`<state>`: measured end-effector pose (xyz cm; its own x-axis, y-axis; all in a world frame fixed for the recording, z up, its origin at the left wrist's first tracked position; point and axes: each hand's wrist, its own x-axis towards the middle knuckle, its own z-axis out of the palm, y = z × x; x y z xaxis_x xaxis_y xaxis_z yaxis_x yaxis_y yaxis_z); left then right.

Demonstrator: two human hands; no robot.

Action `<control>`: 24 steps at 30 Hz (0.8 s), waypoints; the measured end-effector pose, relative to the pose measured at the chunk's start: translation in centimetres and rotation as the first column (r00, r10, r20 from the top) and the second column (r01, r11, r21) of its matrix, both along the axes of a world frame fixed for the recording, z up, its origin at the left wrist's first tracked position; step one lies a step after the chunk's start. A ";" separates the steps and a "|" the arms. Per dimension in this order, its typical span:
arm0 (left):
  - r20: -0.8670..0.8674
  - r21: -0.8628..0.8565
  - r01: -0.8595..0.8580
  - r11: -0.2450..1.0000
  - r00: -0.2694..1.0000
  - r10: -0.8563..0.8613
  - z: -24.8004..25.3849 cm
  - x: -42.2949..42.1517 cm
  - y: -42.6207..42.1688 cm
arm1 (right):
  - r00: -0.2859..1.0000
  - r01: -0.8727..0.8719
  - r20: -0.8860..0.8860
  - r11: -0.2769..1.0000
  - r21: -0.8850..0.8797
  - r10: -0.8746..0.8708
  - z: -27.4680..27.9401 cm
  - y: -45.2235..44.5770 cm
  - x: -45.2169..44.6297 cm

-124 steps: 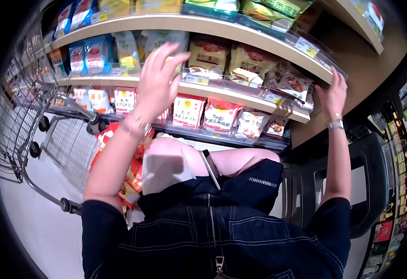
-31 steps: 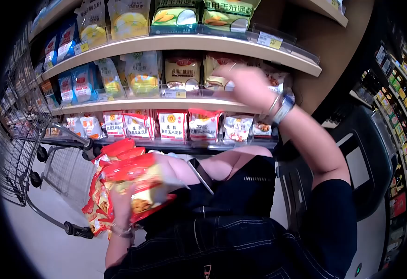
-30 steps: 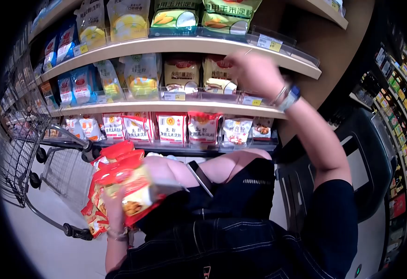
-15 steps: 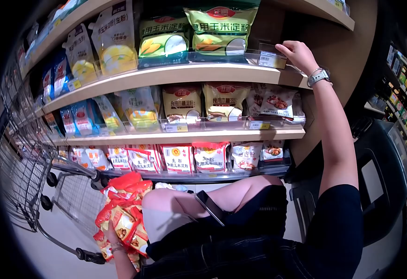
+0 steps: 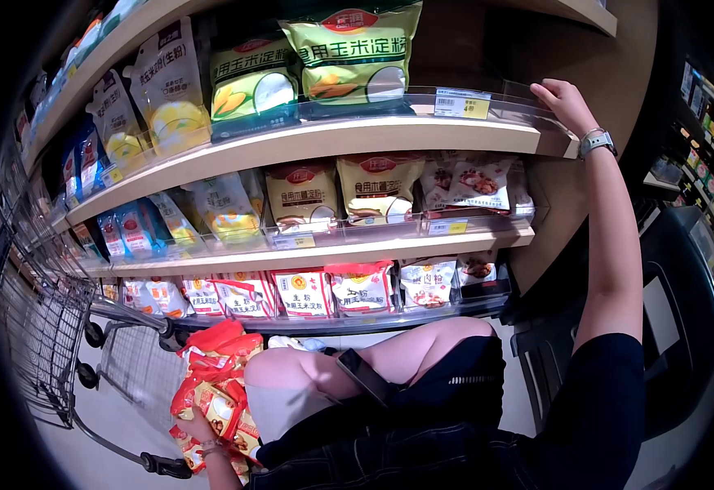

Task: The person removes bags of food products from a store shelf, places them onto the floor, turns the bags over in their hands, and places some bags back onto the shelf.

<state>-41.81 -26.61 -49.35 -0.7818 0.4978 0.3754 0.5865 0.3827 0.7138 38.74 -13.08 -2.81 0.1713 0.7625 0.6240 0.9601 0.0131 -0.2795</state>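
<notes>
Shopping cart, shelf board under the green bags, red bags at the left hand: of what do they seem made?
Shopping cart: probably metal, grey and lightly shiny, in thin wire mesh.
Shelf board: pale, matte wood or laminate; the plain front edge leaves it open.
Red bags: seemingly thin plastic film, glossy, creased.

Right arm (image 5: 616,237) raised, nearly straight; right hand (image 5: 565,104) loosely curled; left hand (image 5: 198,426) low, grip unclear.

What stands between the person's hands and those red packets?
Nothing visible blocks the left hand; it rests against the packets. The right hand, up at the shelf edge, is across the person's legs, where a phone lies.
</notes>
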 end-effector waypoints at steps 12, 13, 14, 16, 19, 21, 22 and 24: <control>-0.133 -0.236 -0.206 0.950 0.975 0.178 -1.5 -1.1 -0.6 | 0.999 0.048 -0.007 0.999 -0.014 -0.048 0.0 -1.9 4.5; -0.105 -0.269 -0.209 0.940 0.977 0.187 -1.6 -1.5 -0.6 | 0.999 0.034 -0.010 0.999 -0.016 -0.034 -0.1 -1.7 4.7; -0.080 -0.302 -0.205 0.931 0.979 0.189 -2.0 -2.0 -0.1 | 1.000 0.027 -0.014 0.999 -0.018 -0.027 -0.1 -1.7 5.0; 0.051 -0.317 -0.170 0.933 0.979 0.196 -1.8 -2.5 0.1 | 0.998 0.044 -0.041 0.996 -0.072 -0.047 0.2 -1.5 6.0; 0.248 -0.007 0.012 1.000 0.969 -0.010 -2.6 -2.7 0.1 | 0.993 0.074 -0.086 0.991 -0.109 -0.084 0.6 -2.0 5.3; 0.399 0.045 0.048 0.998 0.915 -0.062 0.2 -0.3 -0.8 | 0.994 0.098 -0.042 0.995 -0.032 -0.099 0.5 -2.5 4.7; 0.486 0.159 0.062 0.985 0.864 -0.133 -0.5 -0.2 -0.9 | 0.994 0.105 0.007 0.994 0.043 -0.106 0.3 -3.0 4.2; 0.616 0.375 0.039 0.926 0.736 -0.281 -1.9 -1.1 -1.2 | 0.993 0.050 0.094 0.977 0.207 -0.071 0.1 -4.2 2.9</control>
